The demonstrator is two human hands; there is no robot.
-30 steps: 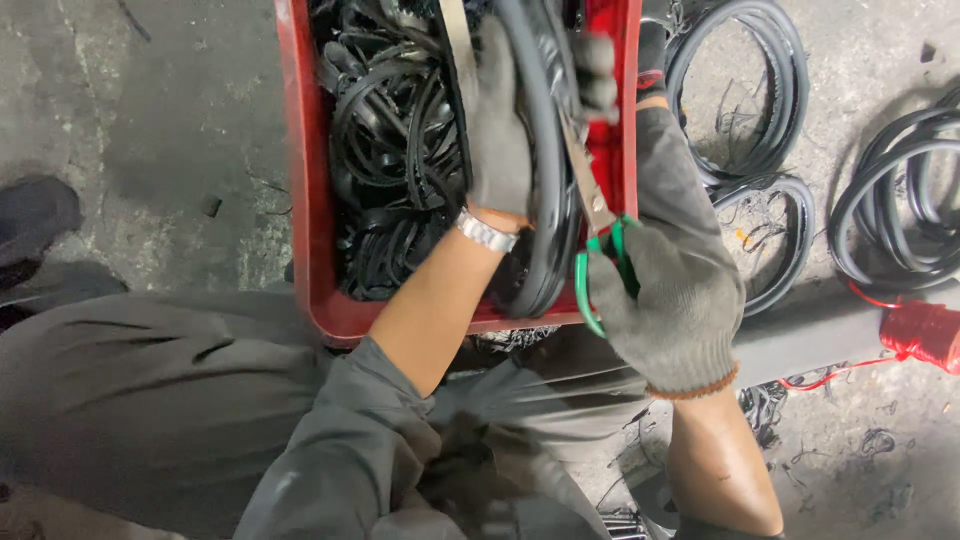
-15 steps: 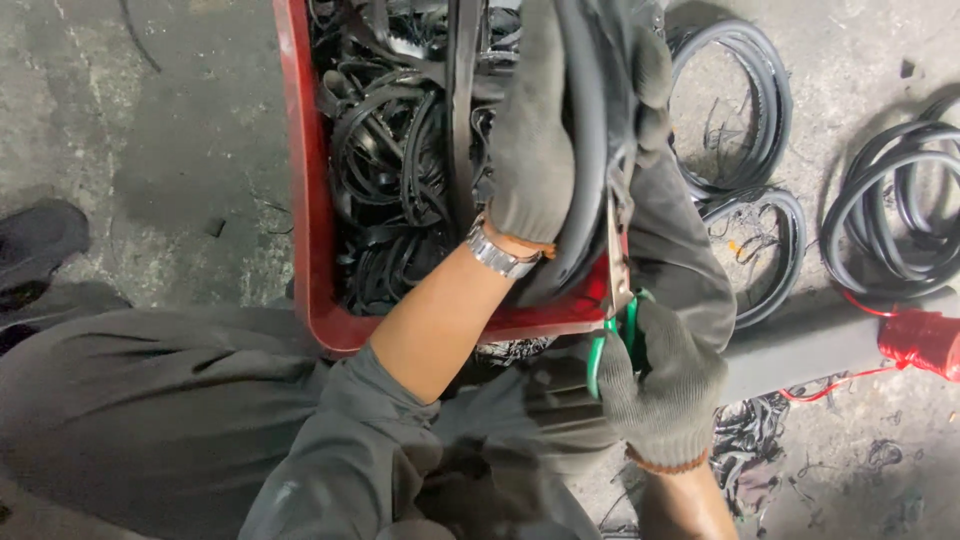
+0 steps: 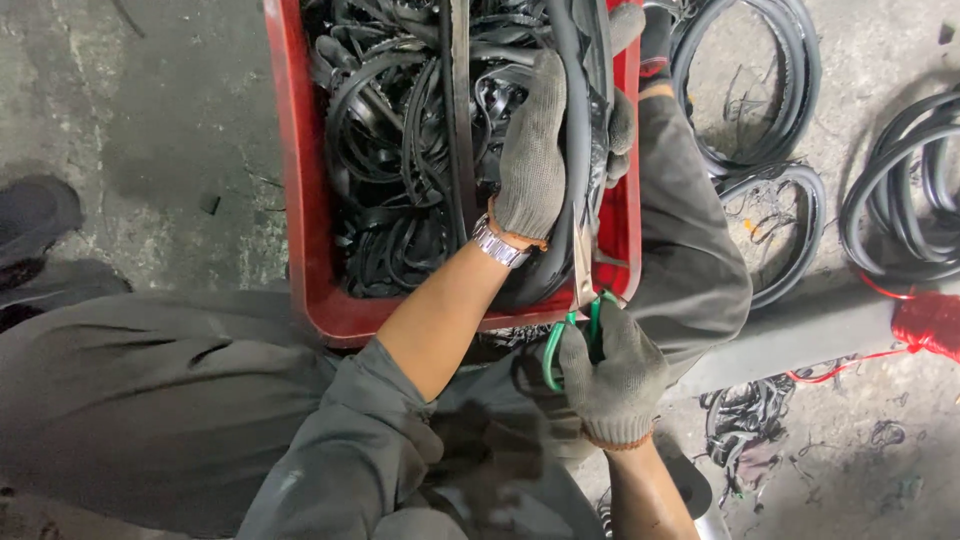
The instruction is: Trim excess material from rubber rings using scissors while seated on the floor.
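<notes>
Nearest to me, my right hand (image 3: 612,372), in a grey knit glove, is clamped around the green handles of a pair of scissors (image 3: 577,300); the metal blades run up from the handles and cross the crate's near rim at its right corner, lying against the rubber there. I cannot tell how far the blades stand apart.

Just beyond, my left hand (image 3: 535,160), gloved the same way with a metal wristwatch (image 3: 497,243) at the wrist, reaches into the red plastic crate (image 3: 292,180) and is closed on a thick black rubber hose (image 3: 578,130) that curves along the crate's right wall. My grey trouser legs sit on either side of the crate's near edge.

The crate is packed with tangled black rubber strips and belts (image 3: 400,130), heaped up to its rim, with one flat strip running straight up the middle.

Farther off, on the concrete floor (image 3: 150,110) past the crate's right side, lie loose coils of black hose (image 3: 755,90), and at the far right more coils (image 3: 905,190) beside a red cord bundle (image 3: 925,322).
</notes>
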